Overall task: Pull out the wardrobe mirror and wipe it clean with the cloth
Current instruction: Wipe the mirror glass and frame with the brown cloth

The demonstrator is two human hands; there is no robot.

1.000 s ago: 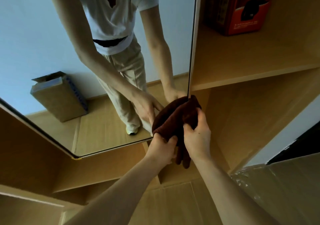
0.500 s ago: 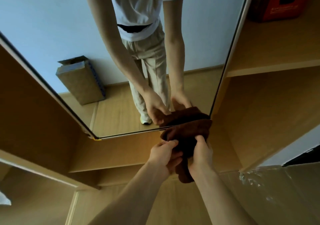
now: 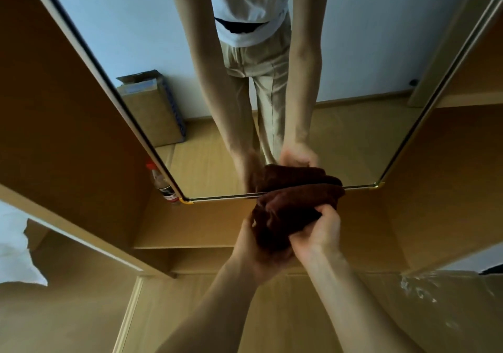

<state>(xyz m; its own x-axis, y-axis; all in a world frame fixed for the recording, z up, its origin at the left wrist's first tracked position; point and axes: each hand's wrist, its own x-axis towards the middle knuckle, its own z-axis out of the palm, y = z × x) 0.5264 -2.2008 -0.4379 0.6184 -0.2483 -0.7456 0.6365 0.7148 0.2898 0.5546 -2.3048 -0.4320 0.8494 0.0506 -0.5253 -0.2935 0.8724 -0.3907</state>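
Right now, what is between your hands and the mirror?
The brown cloth. The left hand and right hand both grip it, and its top meets the bottom edge of the mirror. The head view shows this.

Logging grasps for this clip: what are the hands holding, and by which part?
The bunched brown cloth: the left hand cups its lower end, the right hand grips its lower right side.

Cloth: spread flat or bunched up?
Bunched: the cloth is a crumpled wad gripped by left hand and right hand at the mirror.
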